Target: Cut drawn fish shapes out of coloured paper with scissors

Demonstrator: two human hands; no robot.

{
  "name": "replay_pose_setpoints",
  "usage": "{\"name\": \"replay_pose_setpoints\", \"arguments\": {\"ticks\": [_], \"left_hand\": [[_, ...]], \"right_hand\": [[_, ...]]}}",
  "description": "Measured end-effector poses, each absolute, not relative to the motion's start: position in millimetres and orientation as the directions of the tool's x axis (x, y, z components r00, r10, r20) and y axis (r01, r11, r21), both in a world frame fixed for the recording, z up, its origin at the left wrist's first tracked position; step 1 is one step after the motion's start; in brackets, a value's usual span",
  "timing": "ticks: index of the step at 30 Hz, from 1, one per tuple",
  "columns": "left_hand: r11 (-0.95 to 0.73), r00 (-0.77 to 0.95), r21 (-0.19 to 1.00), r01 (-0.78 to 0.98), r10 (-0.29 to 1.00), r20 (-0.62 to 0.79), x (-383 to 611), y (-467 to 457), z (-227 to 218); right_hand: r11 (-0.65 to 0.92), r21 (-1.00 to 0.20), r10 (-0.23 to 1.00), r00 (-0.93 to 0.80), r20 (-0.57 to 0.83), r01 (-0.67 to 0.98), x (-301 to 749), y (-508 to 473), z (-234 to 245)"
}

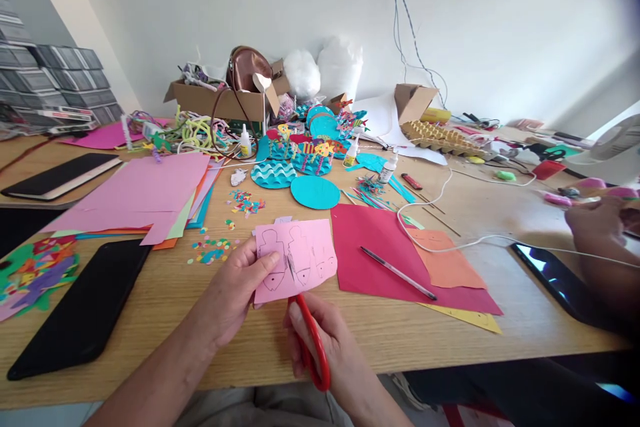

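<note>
My left hand (243, 293) pinches a piece of pink paper (313, 250) by its left side, thumb on top. Dark outlines of fish-like shapes are drawn on this paper, and another bit of paper shows behind its upper edge. In my right hand (327, 330) are red-handled scissors (316, 353), with fingers through the loops. The blades reach up to the paper's lower edge, between two of the drawn shapes; most of their length is hidden by the paper.
Red paper (370, 233) with a pen (400, 273) lies to the right, beside orange paper (447, 257). Pink sheets (135, 190) and a black tablet (85, 307) are at left. Turquoise craft pieces (315, 192) and glue bottles (387, 167) stand behind. Another person's hand (597, 230) is at far right.
</note>
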State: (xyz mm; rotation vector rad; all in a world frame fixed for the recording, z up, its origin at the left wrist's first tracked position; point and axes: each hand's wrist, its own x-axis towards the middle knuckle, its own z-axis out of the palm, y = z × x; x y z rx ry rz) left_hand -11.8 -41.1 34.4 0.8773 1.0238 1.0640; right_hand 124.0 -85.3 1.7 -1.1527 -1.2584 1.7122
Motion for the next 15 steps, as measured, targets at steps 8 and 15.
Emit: {"name": "replay_pose_setpoints", "arguments": {"ticks": [8,15], "left_hand": [[0.318,0.186,0.891,-0.324,0.945,-0.269,-10,-41,32],[0.316,0.178,0.891,-0.325,0.946,-0.271,-14,-41,29]], "right_hand": [[-0.273,-0.961,0.917,-0.31,-0.25,-0.035,122,-87,-6],[-0.255,-0.967,0.923,-0.298,-0.242,-0.003,123,-88,-11]]}}
